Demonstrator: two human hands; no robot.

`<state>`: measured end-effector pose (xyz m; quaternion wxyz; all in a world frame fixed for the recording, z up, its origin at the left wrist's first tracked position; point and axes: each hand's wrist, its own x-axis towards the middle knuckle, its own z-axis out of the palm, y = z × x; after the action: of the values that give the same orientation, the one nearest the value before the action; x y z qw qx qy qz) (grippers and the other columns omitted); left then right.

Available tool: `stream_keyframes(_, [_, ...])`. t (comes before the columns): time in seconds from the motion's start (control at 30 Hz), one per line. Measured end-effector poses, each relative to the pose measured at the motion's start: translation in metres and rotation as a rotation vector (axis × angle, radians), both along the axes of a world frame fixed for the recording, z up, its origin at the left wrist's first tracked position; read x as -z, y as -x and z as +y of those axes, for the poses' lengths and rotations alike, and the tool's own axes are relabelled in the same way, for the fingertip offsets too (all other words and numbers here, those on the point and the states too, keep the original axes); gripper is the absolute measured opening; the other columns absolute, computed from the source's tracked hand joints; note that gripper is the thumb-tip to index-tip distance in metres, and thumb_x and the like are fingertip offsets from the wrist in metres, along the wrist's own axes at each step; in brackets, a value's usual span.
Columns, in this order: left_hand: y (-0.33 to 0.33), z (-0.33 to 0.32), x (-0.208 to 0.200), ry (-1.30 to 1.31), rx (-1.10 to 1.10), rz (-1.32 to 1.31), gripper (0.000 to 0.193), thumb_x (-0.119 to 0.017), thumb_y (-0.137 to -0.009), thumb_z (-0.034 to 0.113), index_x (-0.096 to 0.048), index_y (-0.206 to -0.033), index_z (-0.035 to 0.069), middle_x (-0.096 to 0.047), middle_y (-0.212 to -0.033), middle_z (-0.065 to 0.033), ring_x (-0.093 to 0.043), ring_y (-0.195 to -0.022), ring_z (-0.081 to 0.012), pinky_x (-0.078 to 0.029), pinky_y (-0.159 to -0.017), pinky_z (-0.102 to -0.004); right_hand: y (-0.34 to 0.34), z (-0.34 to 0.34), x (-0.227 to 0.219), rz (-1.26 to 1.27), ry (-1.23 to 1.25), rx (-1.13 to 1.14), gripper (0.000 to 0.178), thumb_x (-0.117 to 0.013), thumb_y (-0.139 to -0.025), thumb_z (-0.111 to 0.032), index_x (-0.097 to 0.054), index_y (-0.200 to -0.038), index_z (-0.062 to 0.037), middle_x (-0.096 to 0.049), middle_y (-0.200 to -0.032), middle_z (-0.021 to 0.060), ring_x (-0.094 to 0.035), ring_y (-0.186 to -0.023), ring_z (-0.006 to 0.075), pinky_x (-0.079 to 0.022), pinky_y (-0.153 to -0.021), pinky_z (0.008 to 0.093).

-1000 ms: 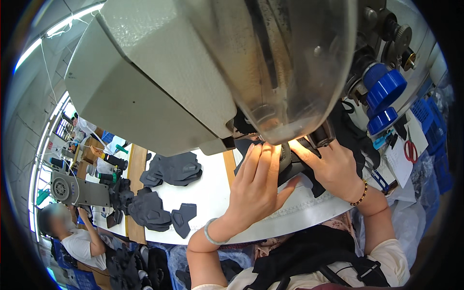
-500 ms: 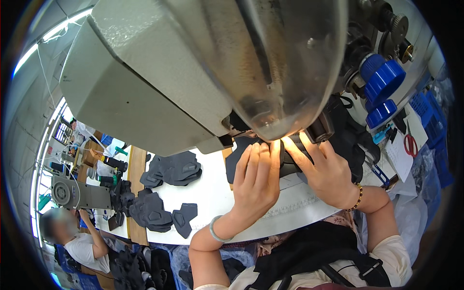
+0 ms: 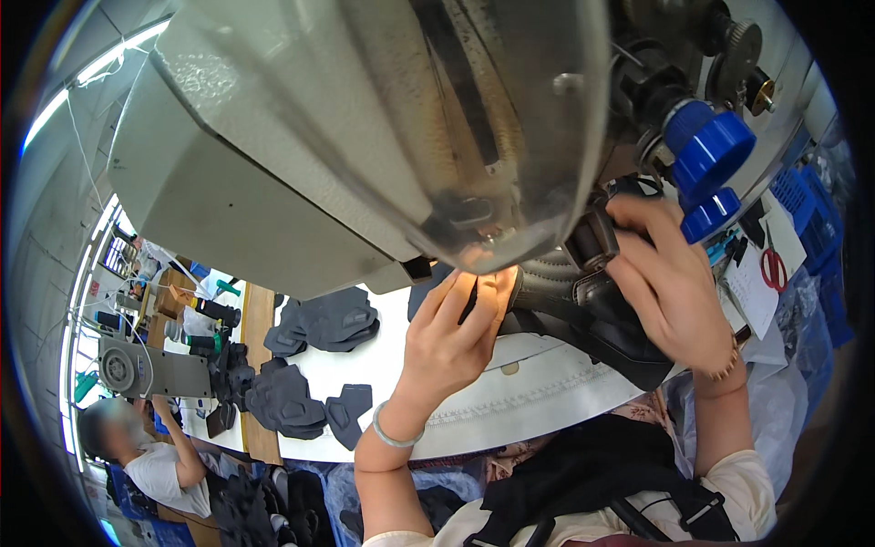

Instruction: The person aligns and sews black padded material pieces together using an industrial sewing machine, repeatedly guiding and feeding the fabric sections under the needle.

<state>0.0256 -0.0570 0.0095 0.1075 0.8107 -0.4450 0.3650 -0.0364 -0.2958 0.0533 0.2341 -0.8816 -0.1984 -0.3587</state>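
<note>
A black stitched piece with padded ridges [image 3: 547,269], leather-like, lies on the white machine bed under the sewing machine's clear guard [image 3: 510,118]. My left hand [image 3: 451,333] has its fingers bent and pinched together on the left edge of this piece, in the lit spot below the guard. The fingertips show only dimly through the plastic. My right hand [image 3: 674,292] is raised over the right part of the piece, beside a dark cylindrical machine part [image 3: 594,239]. Its fingers are bent and smeared by motion, so what they touch is unclear.
Dark cut pieces lie in stacks [image 3: 328,319] on the white table at left. Blue knobs [image 3: 715,159] jut out at upper right, with red-handled scissors [image 3: 773,269] on paper beyond. A person [image 3: 169,465] sits at another machine, far left.
My right hand has left the spot beside the left one, moving right and up. The black piece has shifted, now showing its ridged, shiny side. My left hand has moved slightly left, its fingers more bent.
</note>
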Motion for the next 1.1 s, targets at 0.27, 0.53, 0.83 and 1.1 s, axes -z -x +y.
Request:
stream_keyframes(0.27, [-0.004,-0.007,-0.007,0.018,0.044,-0.092,0.047,-0.066,-0.066,0.0,-0.07,-0.113,0.004,-0.058,-0.097,-0.007,-0.063,-0.099,-0.0256,-0.055,-0.089,-0.0359,-0.034,0.006,0.027,0.366,-0.306,-0.21,0.026,-0.065,-0.089,-0.02,-0.066,-0.113,-0.0107,-0.069,-0.109,0.0083,-0.067,-0.097,0.0259,-0.052,-0.083,0.0342])
stream_keyframes(0.53, [-0.012,0.003,-0.001,0.098,0.118,-0.005,0.059,-0.064,-0.057,0.002,-0.068,-0.116,0.004,-0.059,-0.103,-0.0087,-0.061,-0.105,-0.0287,-0.053,-0.091,-0.0386,-0.032,0.015,0.036,0.351,-0.391,-0.248,0.026,-0.065,-0.09,-0.017,-0.064,-0.115,-0.0087,-0.069,-0.107,0.0102,-0.067,-0.095,0.0261,-0.053,-0.082,0.0327])
stream_keyframes(0.83, [-0.012,0.018,-0.018,0.071,0.217,0.235,0.058,-0.063,-0.062,0.01,-0.066,-0.119,0.004,-0.062,-0.111,-0.0126,-0.061,-0.094,-0.031,-0.051,-0.079,-0.0375,-0.019,0.025,0.04,0.329,-0.401,-0.2,0.027,-0.065,-0.09,-0.016,-0.06,-0.115,-0.0072,-0.067,-0.101,0.0139,-0.067,-0.088,0.0297,-0.053,-0.074,0.0327])
stream_keyframes(1.1, [-0.013,0.009,-0.007,0.17,0.119,0.141,0.037,-0.069,-0.076,-0.003,-0.062,-0.112,0.001,-0.064,-0.11,-0.0143,-0.065,-0.1,-0.0319,-0.054,-0.087,-0.0397,-0.033,0.016,0.04,0.545,-0.616,-0.374,0.029,-0.064,-0.088,-0.008,-0.058,-0.115,-0.0021,-0.068,-0.103,0.0101,-0.067,-0.094,0.0133,-0.05,-0.08,0.0284])
